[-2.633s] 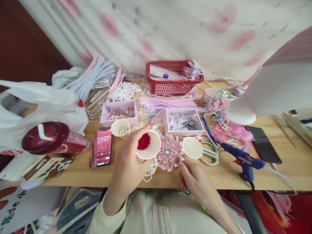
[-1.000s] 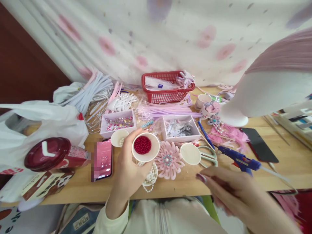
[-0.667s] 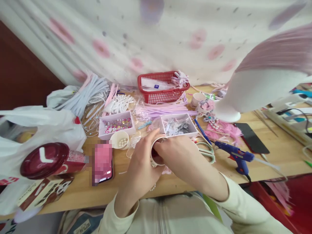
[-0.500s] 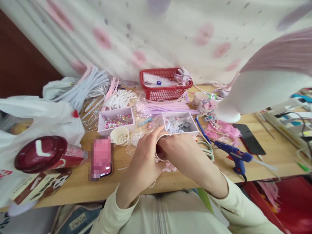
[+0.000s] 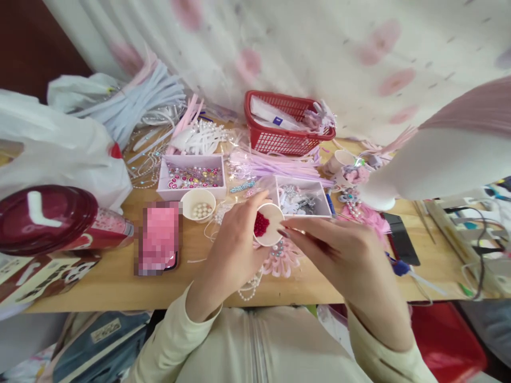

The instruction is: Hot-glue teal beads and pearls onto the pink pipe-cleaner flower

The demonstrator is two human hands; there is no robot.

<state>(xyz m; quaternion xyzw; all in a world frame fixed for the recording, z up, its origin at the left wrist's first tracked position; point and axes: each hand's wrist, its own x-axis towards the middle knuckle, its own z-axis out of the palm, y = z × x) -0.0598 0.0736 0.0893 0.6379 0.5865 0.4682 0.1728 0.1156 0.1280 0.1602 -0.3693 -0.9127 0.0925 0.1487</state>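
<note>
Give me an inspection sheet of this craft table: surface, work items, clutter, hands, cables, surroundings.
Surface: wooden table, crowded toward the back.
Work items: paper cup holding red beads; pink flower below, partly hidden.
Clutter: phone, lidded drink cup, red basket.
Hands: left hand grips the paper cup; right hand has fingers near its rim, contents unclear.
Cables: dark cable, far right.
Surroundings: floral curtain behind, white stand at right.

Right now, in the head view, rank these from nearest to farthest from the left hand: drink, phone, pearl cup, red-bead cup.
1. Red-bead cup: held in the left hand.
2. Pearl cup: forward and left of that hand.
3. Phone: farther out to the left.
4. Drink: farthest, at the view's left edge.
</note>
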